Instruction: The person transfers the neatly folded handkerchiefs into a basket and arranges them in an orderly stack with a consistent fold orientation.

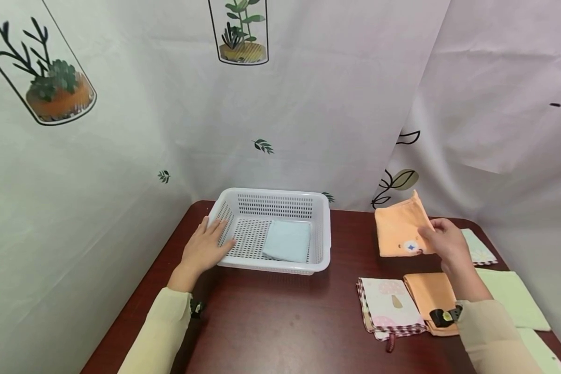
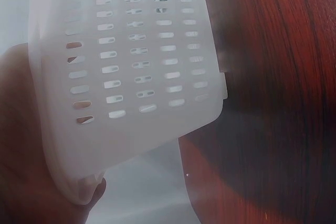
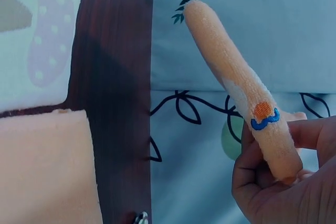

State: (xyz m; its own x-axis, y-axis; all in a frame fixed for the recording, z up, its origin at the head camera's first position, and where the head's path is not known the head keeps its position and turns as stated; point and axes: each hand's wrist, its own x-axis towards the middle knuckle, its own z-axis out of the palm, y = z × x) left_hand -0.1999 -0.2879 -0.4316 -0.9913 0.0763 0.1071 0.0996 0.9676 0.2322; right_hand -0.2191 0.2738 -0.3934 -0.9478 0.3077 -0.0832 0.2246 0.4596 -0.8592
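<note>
My right hand (image 1: 446, 241) pinches a small orange towel (image 1: 399, 228) by its right side, above the table. An embroidered face shows near its lower edge; in the right wrist view, the towel (image 3: 228, 72) appears edge-on between thumb and fingers. My left hand (image 1: 205, 246) rests over the left front corner of a white plastic basket (image 1: 324, 234), fingers spread and fairly straight. Seen from the left wrist, the slotted basket wall (image 2: 131, 77) hides part of that hand. Inside the basket, toward its right, lies a folded light blue towel (image 1: 287, 241).
On the right of the dark red table (image 1: 266, 317) lie a white towel with checked trim (image 1: 392, 304), another folded orange towel (image 1: 430, 291), a pale green towel (image 1: 519, 296) and a floral cloth (image 1: 479, 246). A patterned white curtain (image 1: 299, 114) stands behind.
</note>
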